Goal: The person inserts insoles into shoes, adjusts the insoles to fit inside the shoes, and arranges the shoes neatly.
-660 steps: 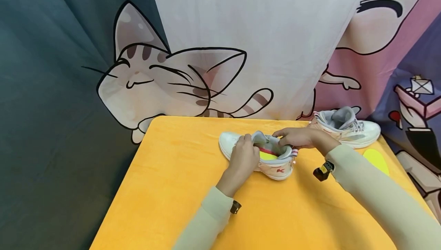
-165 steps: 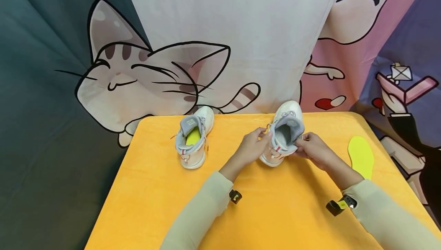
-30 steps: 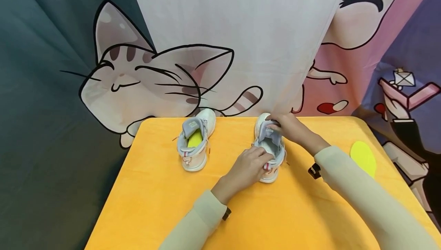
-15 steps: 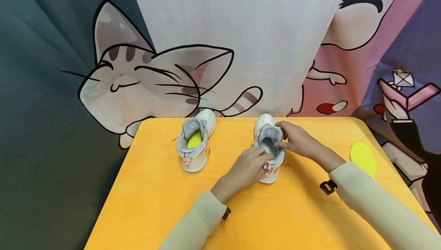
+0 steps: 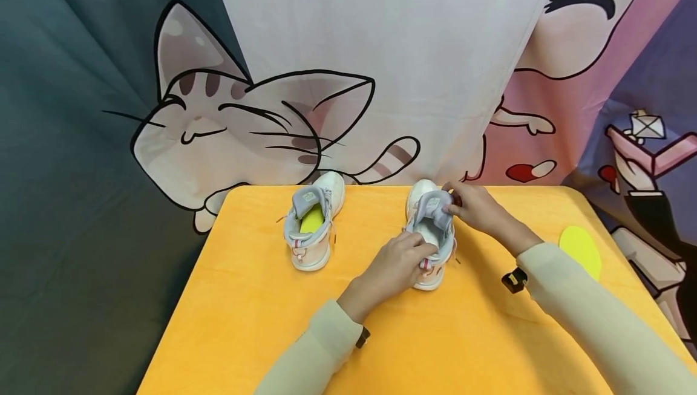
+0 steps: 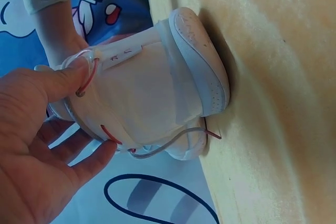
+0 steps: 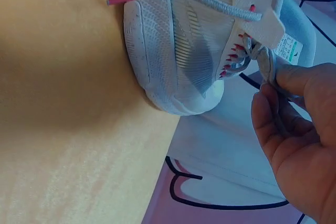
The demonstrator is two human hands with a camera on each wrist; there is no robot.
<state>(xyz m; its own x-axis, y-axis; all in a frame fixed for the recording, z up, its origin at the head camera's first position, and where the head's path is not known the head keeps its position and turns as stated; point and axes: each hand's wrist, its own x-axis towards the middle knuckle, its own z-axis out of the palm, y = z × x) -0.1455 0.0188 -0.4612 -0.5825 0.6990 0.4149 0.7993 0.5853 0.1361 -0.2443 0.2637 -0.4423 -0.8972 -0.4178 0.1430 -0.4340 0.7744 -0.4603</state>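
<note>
A white sneaker (image 5: pixel 430 280) with grey lining stands on the yellow table between the two hands, toe toward the back edge. My left hand (image 5: pixel 393 265) grips its heel collar, with the thumb (image 6: pixel 65 80) over the outside of the heel in the left wrist view. At the front of the opening, my right hand (image 5: pixel 479 208) pinches the edge of the padded tongue (image 5: pixel 434 202). In the right wrist view the laces (image 7: pixel 254 53) hang beside the pinched tongue (image 7: pixel 266 66). Grey-white lining shows inside this shoe, partly hidden by the left fingers.
The matching sneaker (image 5: pixel 310 253) stands to the left with a yellow insole (image 5: pixel 312 219) inside. Another yellow insole (image 5: pixel 579 251) lies flat at the table's right side, partly behind the right sleeve. A printed cartoon cloth (image 5: pixel 435 80) hangs behind the table's (image 5: pixel 245 292) back edge.
The shoe with the insole now stands on the left; the other came from the right to the middle. Lately my right hand shifted to the collar's side, then back to the tongue, pulling it rightward.
</note>
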